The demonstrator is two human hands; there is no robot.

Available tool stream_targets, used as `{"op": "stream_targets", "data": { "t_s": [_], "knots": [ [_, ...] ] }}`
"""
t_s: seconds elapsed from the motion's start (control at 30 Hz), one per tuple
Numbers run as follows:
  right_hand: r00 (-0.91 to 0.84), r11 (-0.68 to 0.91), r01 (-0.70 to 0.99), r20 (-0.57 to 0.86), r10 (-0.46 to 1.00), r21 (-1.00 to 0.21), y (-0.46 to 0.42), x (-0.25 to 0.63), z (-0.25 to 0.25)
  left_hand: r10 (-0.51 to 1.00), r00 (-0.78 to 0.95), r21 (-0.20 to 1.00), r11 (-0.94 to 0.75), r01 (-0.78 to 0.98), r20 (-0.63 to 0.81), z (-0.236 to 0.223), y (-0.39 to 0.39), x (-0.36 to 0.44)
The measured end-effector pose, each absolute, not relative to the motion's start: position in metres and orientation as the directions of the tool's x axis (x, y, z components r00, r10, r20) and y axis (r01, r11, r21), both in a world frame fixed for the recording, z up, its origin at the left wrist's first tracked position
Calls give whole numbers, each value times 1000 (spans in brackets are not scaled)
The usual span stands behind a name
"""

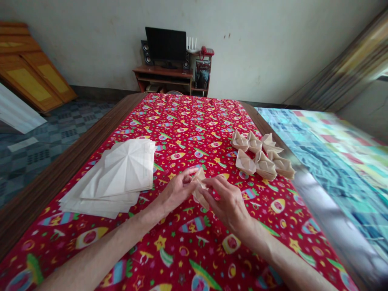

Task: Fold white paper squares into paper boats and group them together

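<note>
A small, partly folded piece of cream paper (200,178) is held between both hands above the middle of a red patterned tablecloth (188,133). My left hand (177,190) pinches its left side with thumb and fingers closed. My right hand (227,200) grips its right and lower part, fingers curled round it. A stack of creased cream paper sheets (117,173) lies to the left of my hands. Several finished folded paper boats (260,155) sit in a cluster to the right, apart from my hands.
The wooden table edge (69,161) runs along the left, with tiled floor beyond. A bed with a blue-green cover (327,153) adjoins the table on the right. At the far wall stands a desk with a monitor (165,44), speakers and a red telephone.
</note>
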State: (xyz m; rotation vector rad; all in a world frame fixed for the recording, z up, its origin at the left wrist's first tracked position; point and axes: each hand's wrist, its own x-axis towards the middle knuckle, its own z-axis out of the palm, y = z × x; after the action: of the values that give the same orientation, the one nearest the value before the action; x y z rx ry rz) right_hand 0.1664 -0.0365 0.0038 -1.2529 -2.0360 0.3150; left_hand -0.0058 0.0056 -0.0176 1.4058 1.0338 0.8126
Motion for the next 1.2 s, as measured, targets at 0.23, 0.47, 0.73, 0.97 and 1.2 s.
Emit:
{"op": "stream_targets", "data": {
  "t_s": [0.23, 0.47, 0.73, 0.97, 1.2],
  "knots": [
    [-357, 596, 544, 480, 801, -590, -33, 167, -6, 896, 442, 992, -16, 128, -42, -17, 5, -6],
    [-317, 552, 581, 458, 830, -598, -27, 174, 2, 881, 465, 981, -4, 192, -88, -7, 1, -9],
    [-78, 360, 833, 555, 828, -420, 11, 258, 36, 891, 444, 988, 36, 150, -100, -21, 1, -11],
    [-163, 303, 920, 460, 873, -250, 46, 327, 43, 887, 460, 963, -90, 256, -39, -25, 3, -12],
    [-179, 248, 951, 324, 929, -186, 55, 323, 33, 887, 457, 971, -50, 232, -64, -27, 3, -10]
  ]
}}
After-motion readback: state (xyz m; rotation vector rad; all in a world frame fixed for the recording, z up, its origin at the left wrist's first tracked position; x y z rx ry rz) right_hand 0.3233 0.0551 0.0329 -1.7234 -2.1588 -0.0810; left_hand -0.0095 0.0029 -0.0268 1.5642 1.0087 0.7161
